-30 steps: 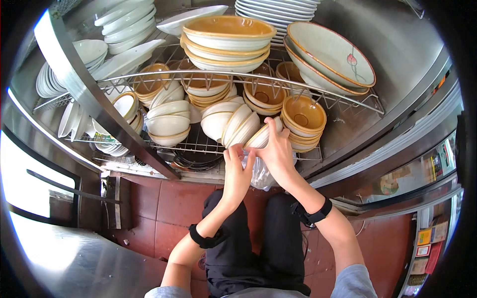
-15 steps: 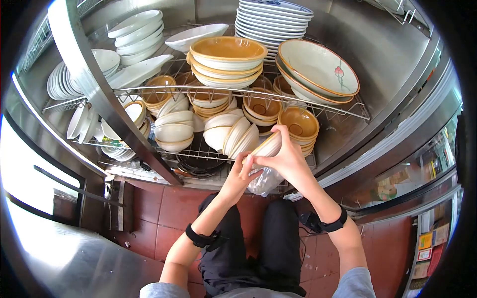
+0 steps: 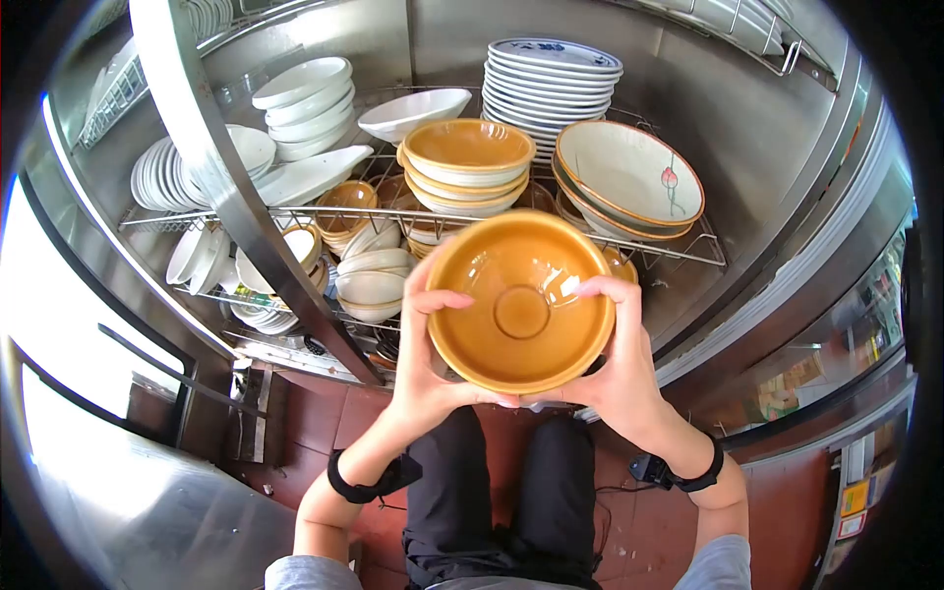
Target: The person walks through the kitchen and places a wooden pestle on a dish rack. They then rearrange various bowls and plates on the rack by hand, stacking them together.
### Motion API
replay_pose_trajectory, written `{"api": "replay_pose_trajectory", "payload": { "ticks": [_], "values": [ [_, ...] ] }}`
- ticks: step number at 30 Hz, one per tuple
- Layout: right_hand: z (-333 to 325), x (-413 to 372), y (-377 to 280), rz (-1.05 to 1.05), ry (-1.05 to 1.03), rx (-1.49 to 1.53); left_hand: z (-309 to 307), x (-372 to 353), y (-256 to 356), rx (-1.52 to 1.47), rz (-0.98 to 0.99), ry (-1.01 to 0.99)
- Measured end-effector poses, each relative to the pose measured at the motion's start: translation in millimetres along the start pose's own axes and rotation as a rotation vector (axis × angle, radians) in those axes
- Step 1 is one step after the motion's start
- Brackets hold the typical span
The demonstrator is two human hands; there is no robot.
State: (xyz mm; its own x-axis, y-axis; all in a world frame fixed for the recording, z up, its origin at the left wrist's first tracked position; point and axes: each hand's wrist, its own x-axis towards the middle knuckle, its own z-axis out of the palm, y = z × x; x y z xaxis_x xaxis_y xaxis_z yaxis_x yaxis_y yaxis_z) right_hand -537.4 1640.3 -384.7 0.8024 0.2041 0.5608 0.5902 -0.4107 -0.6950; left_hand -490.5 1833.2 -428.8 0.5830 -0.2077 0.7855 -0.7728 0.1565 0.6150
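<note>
An amber-lined bowl [image 3: 526, 261] faces me with its inside showing, held up in front of the rack. My left hand [image 3: 423, 369] grips its left side, thumb over the rim. On the opposite side, my right hand [image 3: 624, 369] holds it the same way. Behind it, on the upper wire shelf, stands a stack of similar amber-lined bowls [image 3: 467, 147]. Small white bowls [image 3: 372, 290] are piled on the lower shelf, partly hidden by the held bowl and my left hand.
Large flower-painted bowls [image 3: 624, 172] sit at the upper shelf's right. Blue-rimmed plates [image 3: 551, 93] are stacked behind. White oval bowls [image 3: 310, 113] and tilted plates [image 3: 172, 177] are at the left. A metal post [image 3: 236, 187] crosses the rack's front left.
The bowl was low and seen side-on by the lower shelf. Now it is raised closer and turned so its inside faces me. My left hand has moved from a fingertip touch to a full grip.
</note>
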Motion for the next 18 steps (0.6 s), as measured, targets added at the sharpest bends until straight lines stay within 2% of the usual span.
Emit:
{"api": "replay_pose_trajectory", "payload": {
  "ticks": [2,6,9,10,13,16,18],
  "values": [
    [0.0,12.5,-4.4,-0.148,0.072,-0.061,-10.3,19.4,7.0,0.129,0.163,-0.013],
    [-2.0,43.0,-8.5,-0.315,0.131,-0.145,-26.4,55.4,5.3,0.187,0.320,0.001],
    [7.3,72.2,-1.5,-0.310,0.210,0.026,-36.6,82.6,-0.5,0.181,0.330,0.004],
    [9.4,83.1,2.4,-0.331,0.229,0.028,-41.4,91.3,-2.7,0.229,0.324,0.003],
    [13.5,120.3,14.8,-0.382,0.279,0.032,-47.9,117.3,-19.3,0.081,0.198,0.041],
    [19.9,153.0,37.0,-0.350,0.300,0.100,-55.4,137.6,-28.5,-0.039,-0.067,0.075],
    [21.1,160.3,39.6,-0.185,0.237,0.089,-69.0,147.4,-39.9,0.207,-0.026,0.055]
  ]
}}
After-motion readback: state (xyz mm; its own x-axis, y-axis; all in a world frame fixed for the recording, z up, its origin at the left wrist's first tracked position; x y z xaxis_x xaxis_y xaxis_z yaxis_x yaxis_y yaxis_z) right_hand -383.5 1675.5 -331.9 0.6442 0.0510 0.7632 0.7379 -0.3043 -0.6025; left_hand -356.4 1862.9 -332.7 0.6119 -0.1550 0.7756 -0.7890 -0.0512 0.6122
